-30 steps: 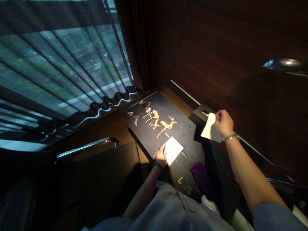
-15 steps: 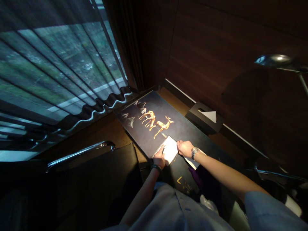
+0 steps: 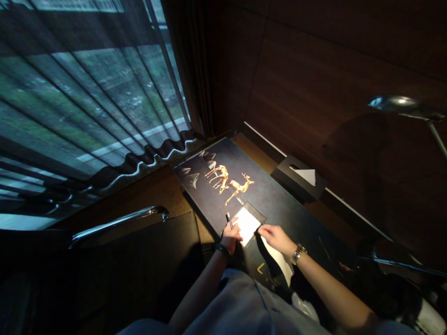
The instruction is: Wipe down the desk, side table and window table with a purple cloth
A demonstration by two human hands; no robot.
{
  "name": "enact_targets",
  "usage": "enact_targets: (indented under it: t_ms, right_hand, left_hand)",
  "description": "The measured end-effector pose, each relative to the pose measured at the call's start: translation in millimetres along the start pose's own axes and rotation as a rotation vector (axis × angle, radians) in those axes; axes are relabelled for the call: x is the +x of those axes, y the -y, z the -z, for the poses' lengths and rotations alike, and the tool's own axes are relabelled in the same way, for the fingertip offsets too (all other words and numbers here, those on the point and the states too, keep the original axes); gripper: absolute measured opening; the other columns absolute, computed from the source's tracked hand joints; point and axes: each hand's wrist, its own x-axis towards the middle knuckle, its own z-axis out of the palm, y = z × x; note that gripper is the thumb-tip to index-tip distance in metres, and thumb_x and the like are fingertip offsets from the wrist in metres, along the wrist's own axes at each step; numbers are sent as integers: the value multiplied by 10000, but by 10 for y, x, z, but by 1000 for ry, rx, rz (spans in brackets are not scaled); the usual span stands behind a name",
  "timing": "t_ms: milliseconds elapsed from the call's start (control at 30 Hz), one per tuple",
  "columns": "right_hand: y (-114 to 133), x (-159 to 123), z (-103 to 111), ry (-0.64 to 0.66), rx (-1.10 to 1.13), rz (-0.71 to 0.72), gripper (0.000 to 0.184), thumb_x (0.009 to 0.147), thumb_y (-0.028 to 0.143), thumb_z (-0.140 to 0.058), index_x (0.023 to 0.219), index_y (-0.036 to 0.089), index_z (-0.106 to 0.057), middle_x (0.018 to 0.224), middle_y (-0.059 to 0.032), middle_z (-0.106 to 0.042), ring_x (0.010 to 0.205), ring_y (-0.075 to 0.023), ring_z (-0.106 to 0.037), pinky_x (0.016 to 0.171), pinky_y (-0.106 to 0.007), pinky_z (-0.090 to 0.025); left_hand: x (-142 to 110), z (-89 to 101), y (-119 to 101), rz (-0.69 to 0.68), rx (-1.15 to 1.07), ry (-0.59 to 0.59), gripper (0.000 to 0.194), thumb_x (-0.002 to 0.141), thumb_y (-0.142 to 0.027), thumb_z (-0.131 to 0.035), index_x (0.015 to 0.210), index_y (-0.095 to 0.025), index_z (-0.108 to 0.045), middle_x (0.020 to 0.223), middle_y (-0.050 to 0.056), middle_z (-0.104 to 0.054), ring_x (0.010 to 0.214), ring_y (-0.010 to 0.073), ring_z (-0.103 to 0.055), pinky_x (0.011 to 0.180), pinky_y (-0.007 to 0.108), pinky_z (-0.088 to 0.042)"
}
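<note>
My left hand (image 3: 230, 238) is closed around a pen (image 3: 229, 220) at the near left corner of a white notepad (image 3: 247, 224). The notepad lies on a dark desk mat (image 3: 272, 200) printed with golden deer (image 3: 228, 180). My right hand (image 3: 275, 236) rests just right of the notepad, fingers closed on a white tissue (image 3: 279, 260) pressed against the mat. The tissue trails back under my wrist, which wears a metal watch.
A dark tissue box (image 3: 296, 179) with a white tissue sticking out stands at the back right by the wooden wall. A chair with a chrome armrest (image 3: 118, 221) is at my left. Sheer curtains (image 3: 87, 93) cover the window. A lamp head (image 3: 401, 104) hangs at the right.
My right hand pulled a tissue from the box, brought it down beside the notepad, then drew it toward me along the mat. My left hand lifted the pen off the notepad's edge.
</note>
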Motion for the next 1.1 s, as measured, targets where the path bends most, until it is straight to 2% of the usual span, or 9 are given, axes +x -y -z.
enact_targets:
  t_ms: [100,200,300,367,433,567,767,933,1100]
  right_hand:
    - [167,-103,-396,55,211,54,407,941,514,-422,787,235,-675,776,-39,-688,741,-212,-624,707,-345,-527]
    - [194,-53,-612,24,241,0,373,916,459,-437,629,236,-519,637,-18,-567,640,-191,-540,634,-337,-483]
    - [122,82,-629,-15,115,-106,362,917,388,-481,596,221,-481,588,-14,-539,614,-172,-506,624,-321,-432]
    - [82,177,-603,-24,18,-172,341,910,338,-521,596,204,-519,594,-28,-564,619,-171,-512,633,-322,-411]
    - [79,256,-591,-13,-71,-231,302,888,292,-564,605,189,-575,619,-51,-597,629,-179,-532,634,-324,-403]
    - [148,333,-617,24,-186,-263,284,887,317,-597,643,190,-667,714,-89,-668,694,-214,-593,650,-329,-426]
    - [157,283,-607,1,-221,-252,343,927,412,-579,695,191,-703,782,-94,-700,755,-215,-617,665,-314,-404]
    - [-27,-121,-306,-115,-150,-305,392,961,456,-487,725,203,-670,765,-65,-699,739,-202,-621,655,-300,-375]
    - [-502,-1099,143,-468,88,-417,523,929,619,-371,779,205,-654,735,-61,-686,702,-207,-621,690,-324,-427]
  left_hand:
    - [-43,-138,-92,2,-48,70,451,1012,-198,-294,1381,-126,-543,972,96,-747,763,140,-700,731,263,-584]
    - [-10,-234,-139,-9,29,83,433,997,-154,-334,1355,-91,-569,944,128,-759,793,191,-710,759,319,-587]
    - [61,-143,-99,-91,191,11,475,980,-128,-381,1419,9,-496,1202,248,-698,1029,277,-700,922,383,-567]
    - [97,3,-33,-205,325,-32,537,940,-105,-468,1463,15,-460,1449,268,-546,1314,338,-553,1147,427,-429]
    - [119,152,48,-318,457,-17,595,882,-75,-551,1473,-42,-491,1569,208,-449,1472,383,-363,1266,497,-237]
    - [166,315,190,-460,653,86,597,894,-103,-563,1487,-141,-514,1583,138,-460,1548,400,-219,1279,607,-106]
    - [271,291,291,-562,788,142,535,954,-214,-541,1488,-207,-523,1576,127,-472,1546,408,-221,1261,638,-113]
    - [237,184,407,-593,850,161,469,996,-302,-483,1446,-194,-567,1452,177,-589,1495,411,-329,1242,661,-120]
    - [251,194,410,-606,924,163,458,1013,-314,-437,1442,-221,-568,1444,190,-590,1514,386,-316,1232,671,-140]
